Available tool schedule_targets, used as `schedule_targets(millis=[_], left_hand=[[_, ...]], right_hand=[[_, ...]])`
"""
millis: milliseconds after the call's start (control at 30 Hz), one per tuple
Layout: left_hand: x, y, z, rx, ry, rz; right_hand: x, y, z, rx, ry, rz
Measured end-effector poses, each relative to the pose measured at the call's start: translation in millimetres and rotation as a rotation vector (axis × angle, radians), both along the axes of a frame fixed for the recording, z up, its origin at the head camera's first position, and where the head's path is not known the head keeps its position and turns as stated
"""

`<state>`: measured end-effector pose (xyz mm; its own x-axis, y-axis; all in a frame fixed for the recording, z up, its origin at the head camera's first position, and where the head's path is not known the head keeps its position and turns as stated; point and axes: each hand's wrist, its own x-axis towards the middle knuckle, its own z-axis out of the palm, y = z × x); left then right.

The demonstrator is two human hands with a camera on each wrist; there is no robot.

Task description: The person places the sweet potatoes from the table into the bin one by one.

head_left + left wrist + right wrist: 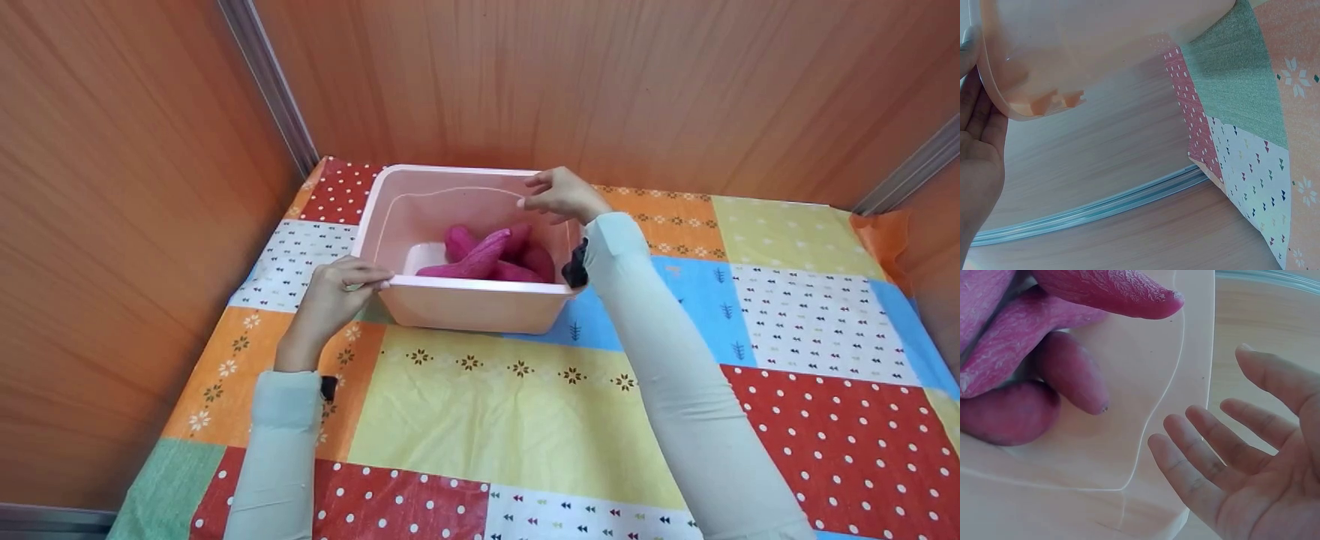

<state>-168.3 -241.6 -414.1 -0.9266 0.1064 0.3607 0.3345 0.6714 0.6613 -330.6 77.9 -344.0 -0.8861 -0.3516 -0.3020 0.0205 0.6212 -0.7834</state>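
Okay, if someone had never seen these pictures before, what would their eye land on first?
Probably the pale pink tub at the back left of the bright patchwork tablecloth, with several magenta sweet potatoes piled inside it. Next come the two hands: the left hand grips the tub's near left corner, while the right hand hovers with relaxed fingers over its far right rim. Orange wood-grain walls close in the scene.

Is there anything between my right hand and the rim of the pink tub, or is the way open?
Nothing visible stands between them. The right hand hovers open just at the far rim of the pink tub. The sweet potatoes lie lower, inside the tub. The left hand already holds the near-left corner.
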Motion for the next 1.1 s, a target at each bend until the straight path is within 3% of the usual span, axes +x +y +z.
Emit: schedule_targets(millis=[633,900,1100], left_hand=[[-2.6,-5,-4.1,0.001,0.026,0.0],[-7.5,-5,-3.1,0.001,-0.025,0.007],[-9.3,-6,-5.9,-0.011,0.004,-0.011]], right_hand=[[-3.1,17,3.5,-0.059,-0.005,-0.049],[-3.0,33,2.4,-0.125,-0.012,-0.094],[0.4,44,-1.0,-0.086,0.054,-0.08]])
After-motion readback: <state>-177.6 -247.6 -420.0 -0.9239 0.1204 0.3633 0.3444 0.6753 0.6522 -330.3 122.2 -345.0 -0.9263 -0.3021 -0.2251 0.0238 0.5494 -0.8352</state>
